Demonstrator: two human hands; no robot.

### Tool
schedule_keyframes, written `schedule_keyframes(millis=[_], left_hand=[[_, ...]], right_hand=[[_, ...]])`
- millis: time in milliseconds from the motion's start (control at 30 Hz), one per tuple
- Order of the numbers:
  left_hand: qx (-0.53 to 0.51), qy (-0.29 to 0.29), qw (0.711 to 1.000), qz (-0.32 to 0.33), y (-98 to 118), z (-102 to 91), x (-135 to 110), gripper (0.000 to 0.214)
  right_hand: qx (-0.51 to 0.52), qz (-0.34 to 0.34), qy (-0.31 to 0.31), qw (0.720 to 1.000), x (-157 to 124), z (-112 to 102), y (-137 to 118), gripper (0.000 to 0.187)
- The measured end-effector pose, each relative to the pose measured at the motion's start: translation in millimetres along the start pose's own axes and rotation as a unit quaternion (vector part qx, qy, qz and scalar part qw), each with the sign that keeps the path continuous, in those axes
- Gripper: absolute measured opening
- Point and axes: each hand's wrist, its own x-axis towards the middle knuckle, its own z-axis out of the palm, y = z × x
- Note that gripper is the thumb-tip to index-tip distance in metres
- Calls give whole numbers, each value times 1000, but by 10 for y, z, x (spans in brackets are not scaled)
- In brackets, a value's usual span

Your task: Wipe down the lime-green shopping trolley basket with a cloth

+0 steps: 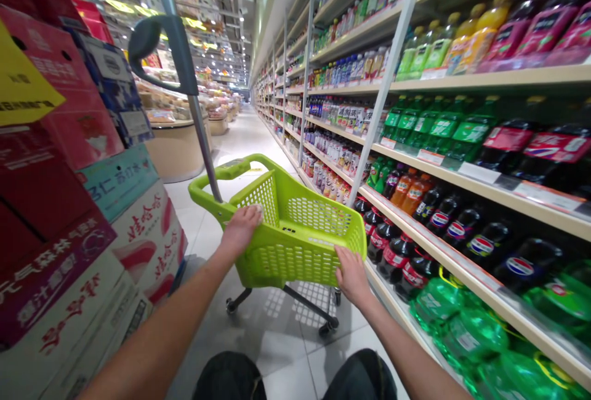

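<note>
A lime-green plastic shopping basket [305, 246] on a wheeled frame stands in the aisle just ahead of me, with nothing visible inside it. My left hand [240, 228] grips the basket's near left rim, fingers curled over the edge. My right hand [351, 276] holds the near right corner of the rim, fingers wrapped round it. A grey pull handle [178, 55] on a metal pole rises from the basket's left side. My knees show at the bottom of the view.
Shelves of soft-drink bottles [462, 221] line the right side, close to the basket. Stacked red and white cartons [69, 215] crowd the left. The tiled aisle [249, 135] runs ahead between them, past round display stands [178, 144] on the left.
</note>
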Motion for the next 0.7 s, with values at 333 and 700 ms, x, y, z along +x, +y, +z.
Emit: schedule_keyframes(millis=[333,700], left_hand=[[79,-111,990,36,501,163,-101,39],[113,-95,988,-50,-67,-160,53,35]], right_hand=[[-17,8,74,997,-54,139,-33,53],[-13,-19,88,996,-35,202,159,57]])
